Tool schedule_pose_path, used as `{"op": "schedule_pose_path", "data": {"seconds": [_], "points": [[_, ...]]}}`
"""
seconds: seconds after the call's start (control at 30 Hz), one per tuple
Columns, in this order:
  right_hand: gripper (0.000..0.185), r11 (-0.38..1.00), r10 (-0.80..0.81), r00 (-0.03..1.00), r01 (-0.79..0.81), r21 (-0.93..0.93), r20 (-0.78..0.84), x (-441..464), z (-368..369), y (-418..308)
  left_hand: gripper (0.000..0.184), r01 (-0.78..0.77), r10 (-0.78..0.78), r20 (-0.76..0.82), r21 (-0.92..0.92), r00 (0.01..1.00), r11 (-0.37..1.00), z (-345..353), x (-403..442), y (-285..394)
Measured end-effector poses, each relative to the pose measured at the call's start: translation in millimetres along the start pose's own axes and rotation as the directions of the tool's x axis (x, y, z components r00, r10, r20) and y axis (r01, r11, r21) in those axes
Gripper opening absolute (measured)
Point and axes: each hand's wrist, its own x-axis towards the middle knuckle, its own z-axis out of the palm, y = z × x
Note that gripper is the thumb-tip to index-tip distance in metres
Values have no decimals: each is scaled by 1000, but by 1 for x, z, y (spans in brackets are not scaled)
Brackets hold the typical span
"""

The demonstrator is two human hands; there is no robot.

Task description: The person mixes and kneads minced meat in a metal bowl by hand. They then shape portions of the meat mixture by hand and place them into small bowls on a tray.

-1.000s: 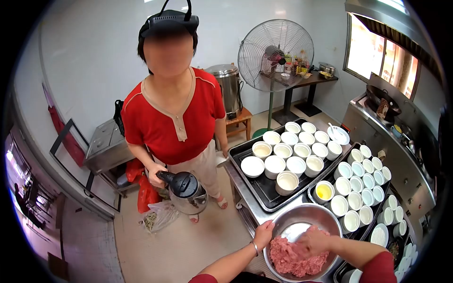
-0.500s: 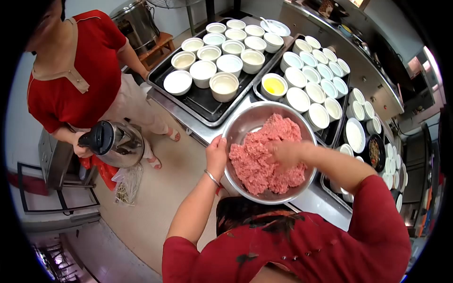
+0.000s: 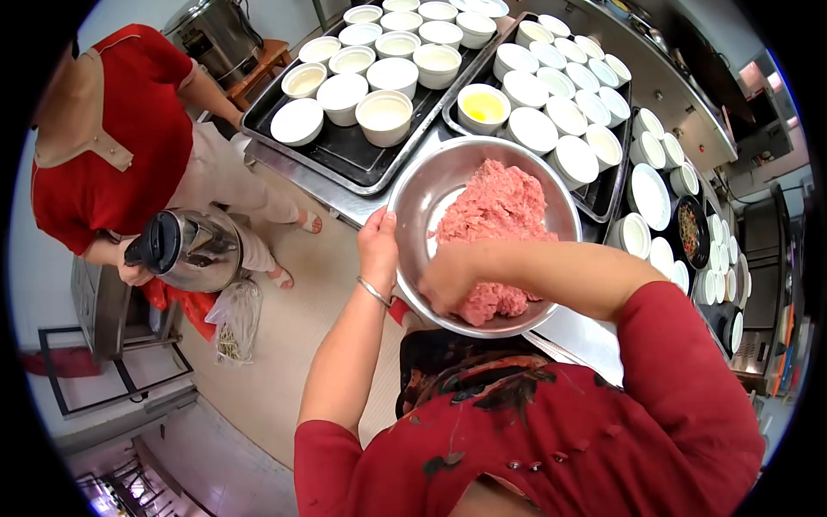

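Note:
A large steel mixing bowl (image 3: 412,194) of pink minced meat (image 3: 500,202) is in front of me, at the counter's edge. My left hand (image 3: 377,246), with a bangle at the wrist, is closed on the bowl's left rim, thumb up. Inside the bowl, my right hand (image 3: 448,277) is at the left side of the meat, near the wall. It is blurred and its fingers point down, so their grip does not show. My right forearm crosses over the meat and covers part of it.
Black trays (image 3: 362,164) of white ramekins (image 3: 384,117) stand beyond the bowl; one ramekin holds yellow liquid (image 3: 482,107). At left, a person in red (image 3: 129,112) holds a steel kettle (image 3: 194,250). A plastic bag (image 3: 233,323) is on the floor. A dark pan (image 3: 689,231) stands at right.
My right hand has swept from the middle of the meat to the bowl's left side. The meat now lies further right, baring more of the bowl's left wall. My left hand stays on the rim.

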Motion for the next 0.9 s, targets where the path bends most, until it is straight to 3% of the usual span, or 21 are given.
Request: {"op": "schedule_pose_path", "data": {"seconds": [0.07, 0.13, 0.17, 0.23, 0.37, 0.47, 0.53, 0.63, 0.7, 0.77, 0.8, 0.83, 0.87, 0.9], "points": [[27, 895, -105, 994, 110, -433, 34, -25, 20, -4, 29, 70, -67, 34, -72, 997, 995, 3, -3, 10], [25, 811, -173, 983, 176, -558, 58, -62, 32, 6, 32, 81, -75, 71, -86, 995, 993, 0, 0, 6], [25, 818, -161, 985, 166, -550, 58, -77, 45, 22, 33, 65, -62, 45, -63, 997, 996, 0, 0, 4], [28, 827, -397, 874, 207, -522, -282, -93, 72, 66, 36, 60, -60, -2, -54, 998, 997, 2, -5, 5], [38, 888, -190, 953, 64, -455, -235, -84, 89, 104, 36, 11, -11, 5, 23, 1000, 1000, 6, -11, 11], [39, 879, -171, 930, -5, -476, -326, -59, 82, 107, 35, -14, 13, 27, 40, 1000, 999, 2, -11, 10], [36, 875, -141, 943, -24, -483, -302, -69, 66, 88, 32, -7, 7, 19, 4, 1000, 1000, 4, -16, 11], [16, 931, 32, 998, -50, -361, -57, -74, 15, 39, 26, 10, -10, 49, 9, 999, 1000, 1, -8, 14], [16, 890, -89, 936, -79, -449, -341, -37, 16, 33, 20, 43, -53, 102, 100, 993, 994, -3, -1, 19], [18, 815, -241, 933, 45, -577, -266, -9, -3, 20, 21, 16, -43, 124, 211, 991, 977, 0, 9, 24], [18, 813, -242, 932, 42, -581, -272, 6, -8, 25, 23, 0, -47, 140, 317, 989, 948, 0, 14, 24], [18, 760, -223, 952, 37, -649, -208, 24, -8, 36, 25, -132, 95, 124, 347, 988, 928, -3, 27, 2], [18, 703, -197, 970, 37, -710, -144, 29, -13, 41, 25, -130, 91, 126, 351, 988, 927, -2, 27, 5], [20, 779, -112, 967, -57, -625, -227, 26, -15, 53, 26, -183, 139, 142, 367, 980, 912, -1, 24, 7]]}}
